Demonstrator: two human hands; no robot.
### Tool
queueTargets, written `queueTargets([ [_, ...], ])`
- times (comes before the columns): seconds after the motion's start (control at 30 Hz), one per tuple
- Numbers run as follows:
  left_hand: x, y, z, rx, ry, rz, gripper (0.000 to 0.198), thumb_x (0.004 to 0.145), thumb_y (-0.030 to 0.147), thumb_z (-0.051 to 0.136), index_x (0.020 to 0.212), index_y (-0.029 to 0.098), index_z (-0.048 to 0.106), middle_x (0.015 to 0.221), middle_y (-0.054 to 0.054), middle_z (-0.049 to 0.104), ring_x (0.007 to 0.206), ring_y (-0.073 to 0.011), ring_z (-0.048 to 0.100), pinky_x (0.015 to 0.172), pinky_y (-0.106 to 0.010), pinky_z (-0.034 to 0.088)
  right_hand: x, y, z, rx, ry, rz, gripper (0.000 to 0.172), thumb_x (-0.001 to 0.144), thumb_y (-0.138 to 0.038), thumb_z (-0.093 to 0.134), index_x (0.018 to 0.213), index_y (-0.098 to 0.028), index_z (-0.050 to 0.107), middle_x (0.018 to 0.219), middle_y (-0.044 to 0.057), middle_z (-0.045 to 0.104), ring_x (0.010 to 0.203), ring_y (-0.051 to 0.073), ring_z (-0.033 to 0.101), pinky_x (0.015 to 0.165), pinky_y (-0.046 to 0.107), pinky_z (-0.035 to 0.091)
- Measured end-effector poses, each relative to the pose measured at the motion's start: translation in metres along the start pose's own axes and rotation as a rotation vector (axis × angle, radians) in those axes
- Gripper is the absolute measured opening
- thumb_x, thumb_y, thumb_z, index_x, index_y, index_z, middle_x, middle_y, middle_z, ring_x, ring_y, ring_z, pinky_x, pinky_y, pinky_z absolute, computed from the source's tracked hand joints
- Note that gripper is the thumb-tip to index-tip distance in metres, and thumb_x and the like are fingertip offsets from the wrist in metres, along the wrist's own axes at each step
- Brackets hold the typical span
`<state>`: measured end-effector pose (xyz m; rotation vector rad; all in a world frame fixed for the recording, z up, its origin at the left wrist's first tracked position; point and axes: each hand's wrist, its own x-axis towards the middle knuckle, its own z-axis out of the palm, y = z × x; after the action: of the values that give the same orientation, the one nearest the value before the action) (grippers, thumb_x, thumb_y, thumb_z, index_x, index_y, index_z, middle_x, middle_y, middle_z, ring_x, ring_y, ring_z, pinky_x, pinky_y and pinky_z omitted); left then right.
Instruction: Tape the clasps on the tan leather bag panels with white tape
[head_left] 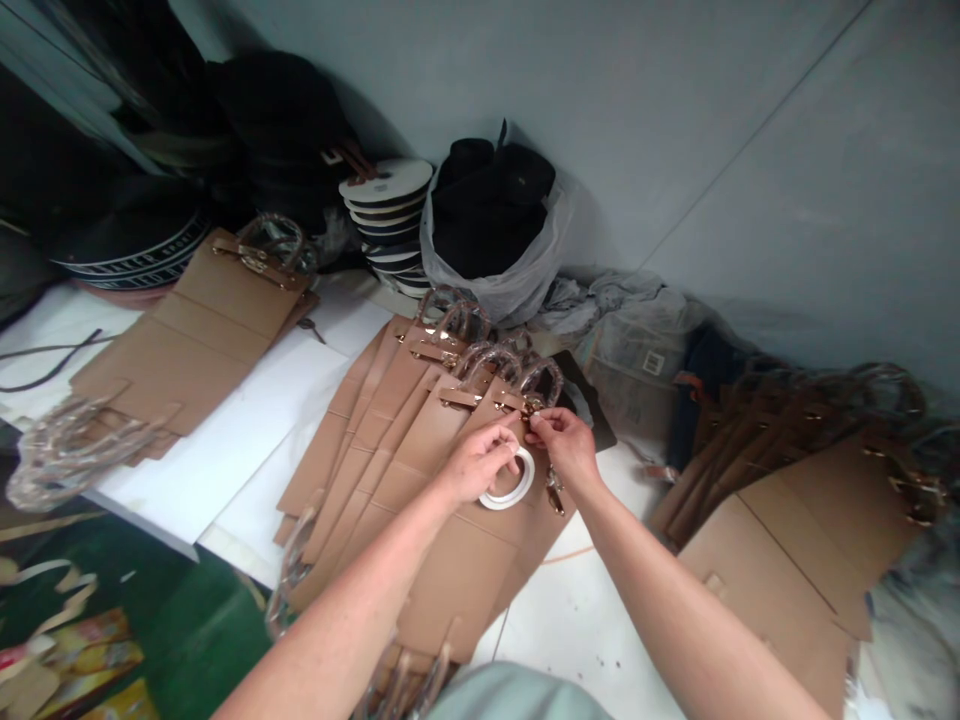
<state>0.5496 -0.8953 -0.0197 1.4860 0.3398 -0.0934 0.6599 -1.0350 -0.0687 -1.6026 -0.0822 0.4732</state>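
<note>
Brown bag panels (435,475) lie fanned in an overlapping stack before me, with plastic-wrapped handles and gold metal fittings at both visible ends of the pile. My left hand (481,464) has its fingers closed through a roll of white tape (517,492), held just over the top panel. Close to its right, my right hand (564,440) pinches with thumb and fingertips at the upper corner of a panel, against a gold fitting. Whatever lies between those fingertips is hidden. A metal clasp (555,492) hangs below the right hand.
More brown panels (202,340) lie at the left, and another stack (780,560) is at the right. Behind stand stacked ribbon spools (390,185) and a plastic bag of black rolls (487,215). The white table (161,470) ends at the lower left.
</note>
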Motion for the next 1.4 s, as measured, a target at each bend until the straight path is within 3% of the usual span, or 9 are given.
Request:
queueTargets([
  [0.2, -0.001, -0.002, 0.000, -0.002, 0.000, 0.016, 0.026, 0.088, 0.039, 0.060, 0.078, 0.015, 0.059, 0.136, -0.014, 0.065, 0.036, 0.0012, 0.044, 0.034, -0.017, 0.029, 0.001, -0.007, -0.003, 0.027, -0.024, -0.014, 0.045, 0.070, -0.048, 0.084, 0.095, -0.022, 0.056, 0.071, 0.000, 0.070, 0.063, 0.022, 0.070, 0.060, 0.033, 0.058],
  [0.33, -0.003, -0.003, -0.001, 0.013, -0.002, 0.036, 0.026, 0.089, 0.038, 0.059, 0.078, 0.015, 0.060, 0.150, -0.015, 0.053, 0.038, 0.0026, 0.045, 0.035, -0.017, 0.030, -0.002, -0.003, -0.011, -0.300, -0.060, -0.301, 0.028, 0.089, -0.049, 0.066, 0.097, -0.023, 0.072, 0.094, 0.004, 0.075, 0.079, 0.023, 0.070, 0.076, 0.036, 0.057],
  [0.43, -0.001, -0.005, 0.000, 0.002, 0.005, 0.027, 0.025, 0.088, 0.038, 0.060, 0.078, 0.015, 0.060, 0.142, -0.015, 0.060, 0.038, 0.0013, 0.046, 0.034, -0.017, 0.030, -0.003, 0.002, -0.021, -0.581, -0.093, -0.520, 0.025, 0.097, -0.041, 0.057, 0.107, -0.028, 0.075, 0.110, 0.003, 0.074, 0.099, 0.024, 0.068, 0.090, 0.036, 0.052],
  [0.57, -0.003, 0.002, 0.002, -0.033, 0.010, 0.008, 0.024, 0.087, 0.037, 0.061, 0.077, 0.015, 0.058, 0.127, -0.013, 0.070, 0.035, 0.0007, 0.044, 0.034, -0.018, 0.029, 0.008, 0.003, -0.031, -0.782, -0.175, -0.634, 0.025, 0.099, -0.033, 0.055, 0.115, -0.028, 0.073, 0.108, 0.004, 0.074, 0.097, 0.022, 0.068, 0.083, 0.032, 0.051],
  [0.77, -0.051, 0.033, -0.007, -0.164, 0.104, -0.059, 0.026, 0.089, 0.042, 0.061, 0.083, 0.017, 0.062, 0.113, -0.009, 0.074, 0.037, -0.0008, 0.046, 0.036, -0.018, 0.029, 0.018, -0.016, -0.038, -0.833, -0.253, -0.683, 0.021, 0.097, -0.027, 0.057, 0.105, -0.029, 0.076, 0.103, 0.004, 0.074, 0.095, 0.022, 0.068, 0.079, 0.029, 0.050],
  [0.87, -0.083, 0.041, -0.024, -0.125, 0.256, -0.112, 0.028, 0.086, 0.044, 0.066, 0.081, 0.016, 0.064, 0.119, -0.010, 0.072, 0.042, -0.0020, 0.049, 0.036, -0.018, 0.032, -0.009, -0.017, -0.044, -0.659, -0.128, -0.618, 0.029, 0.090, -0.029, 0.065, 0.119, -0.029, 0.071, 0.108, 0.003, 0.072, 0.092, 0.021, 0.067, 0.081, 0.032, 0.052],
  [0.97, -0.102, 0.037, -0.038, -0.049, 0.307, -0.168, 0.030, 0.083, 0.046, 0.069, 0.078, 0.017, 0.063, 0.109, -0.011, 0.074, 0.058, -0.0091, 0.061, 0.037, -0.017, 0.033, -0.060, 0.009, -0.045, -0.340, 0.138, -0.355, 0.043, 0.085, -0.039, 0.069, 0.125, -0.022, 0.065, 0.106, 0.006, 0.072, 0.087, 0.022, 0.067, 0.080, 0.036, 0.054],
  [1.17, -0.101, 0.024, -0.037, 0.029, 0.238, -0.198, 0.034, 0.078, 0.049, 0.072, 0.080, 0.018, 0.059, 0.069, -0.003, 0.070, 0.043, -0.0082, 0.049, 0.033, -0.016, 0.029, -0.137, 0.070, -0.017, 0.221, 0.131, 0.307, 0.050, 0.068, -0.052, 0.082, 0.101, -0.017, 0.069, 0.088, 0.009, 0.073, 0.078, 0.025, 0.069, 0.063, 0.034, 0.054],
  [1.4, -0.132, 0.055, -0.019, 0.108, 0.217, -0.082, 0.030, 0.082, 0.047, 0.070, 0.084, 0.018, 0.063, 0.089, -0.007, 0.072, 0.063, -0.0123, 0.060, 0.040, -0.017, 0.034, -0.173, 0.033, -0.014, 0.413, 0.014, 0.050, 0.035, 0.074, -0.047, 0.080, 0.095, -0.021, 0.069, 0.093, 0.005, 0.075, 0.086, 0.025, 0.068, 0.076, 0.034, 0.052],
])
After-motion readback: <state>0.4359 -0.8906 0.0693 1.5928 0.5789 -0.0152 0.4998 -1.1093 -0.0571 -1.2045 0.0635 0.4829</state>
